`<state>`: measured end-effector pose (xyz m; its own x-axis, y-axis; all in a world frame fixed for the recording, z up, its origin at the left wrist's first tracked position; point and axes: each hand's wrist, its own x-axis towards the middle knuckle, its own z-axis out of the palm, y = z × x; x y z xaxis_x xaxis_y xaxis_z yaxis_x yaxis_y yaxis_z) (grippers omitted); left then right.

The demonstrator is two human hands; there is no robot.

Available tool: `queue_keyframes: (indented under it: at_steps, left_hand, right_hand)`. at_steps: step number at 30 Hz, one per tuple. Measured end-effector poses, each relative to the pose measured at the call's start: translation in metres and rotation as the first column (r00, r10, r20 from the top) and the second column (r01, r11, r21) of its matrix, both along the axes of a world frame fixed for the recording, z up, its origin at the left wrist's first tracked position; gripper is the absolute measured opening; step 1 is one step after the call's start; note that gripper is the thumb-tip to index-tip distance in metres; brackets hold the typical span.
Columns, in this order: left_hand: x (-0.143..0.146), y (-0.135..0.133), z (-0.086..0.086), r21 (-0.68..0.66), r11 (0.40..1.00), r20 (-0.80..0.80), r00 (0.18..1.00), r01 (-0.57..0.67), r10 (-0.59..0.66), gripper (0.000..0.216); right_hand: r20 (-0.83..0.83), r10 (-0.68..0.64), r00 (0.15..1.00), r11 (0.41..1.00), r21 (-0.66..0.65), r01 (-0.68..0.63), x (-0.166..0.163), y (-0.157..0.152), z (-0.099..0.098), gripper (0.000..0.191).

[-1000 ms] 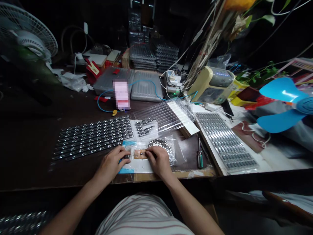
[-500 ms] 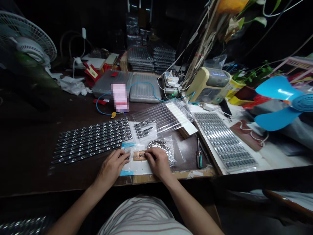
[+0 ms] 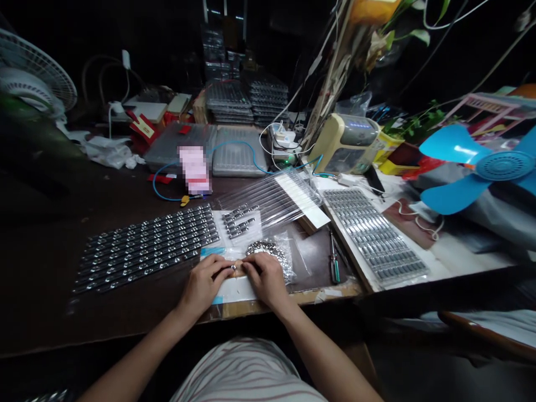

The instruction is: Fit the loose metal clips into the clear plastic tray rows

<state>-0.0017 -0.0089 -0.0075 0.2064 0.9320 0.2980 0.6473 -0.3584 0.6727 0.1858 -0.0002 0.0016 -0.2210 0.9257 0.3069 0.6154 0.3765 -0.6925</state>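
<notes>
My left hand [image 3: 206, 281] and my right hand [image 3: 265, 277] meet over a small tan block [image 3: 237, 270] near the table's front edge. Both have curled fingers pinching at it, and they hide most of the block. It lies on a white sheet [image 3: 237, 288]. Just behind my right hand sits a clear bag of small shiny metal parts [image 3: 272, 252]. To the left, long rows of small metal pieces [image 3: 147, 246] lie on the dark table. A short group of the same pieces [image 3: 238, 220] lies behind my hands.
A screwdriver [image 3: 334, 261] lies right of the bag. A tray of metal parts [image 3: 372, 235] and a ribbed clear sheet [image 3: 272, 198] lie further right. A blue fan [image 3: 477, 167], a white fan [image 3: 33, 78], stacked trays [image 3: 247, 100] and cables crowd the back.
My left hand has slid right until its fingers meet my right hand over the tan block, which is now mostly covered. The view has shifted slightly to the right.
</notes>
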Motion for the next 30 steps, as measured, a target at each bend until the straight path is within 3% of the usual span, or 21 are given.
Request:
queue_keyframes:
  at_steps: [11,14,18,24,30]
  left_hand:
    - [0.004,-0.002,0.003,0.059,0.998,-0.129,0.992,0.01,-0.002,0.015]
    - [0.003,-0.001,0.004,0.04,0.999,-0.05,0.999,-0.002,0.004,0.016]
    - [-0.001,0.003,0.004,0.02,0.991,0.128,0.983,-0.132,0.128,0.016]
    - [-0.003,0.005,0.001,0.002,0.986,0.163,0.973,-0.164,0.161,0.015]
    - [-0.002,0.005,0.002,-0.045,0.985,0.191,0.966,-0.166,0.171,0.016]
  right_hand:
    - [-0.006,-0.024,1.0,0.999,0.024,0.024,0.0,0.0,-0.002,0.01]
    - [-0.002,-0.024,1.0,0.999,0.025,0.024,-0.003,0.0,0.0,0.009]
    - [0.108,0.008,0.994,0.999,0.039,-0.012,-0.011,0.001,0.003,0.008]
    - [0.25,0.023,0.968,0.997,0.061,-0.039,-0.024,0.001,0.006,0.006]
    - [0.333,-0.063,0.941,0.993,0.113,0.026,0.012,0.007,0.013,0.028]
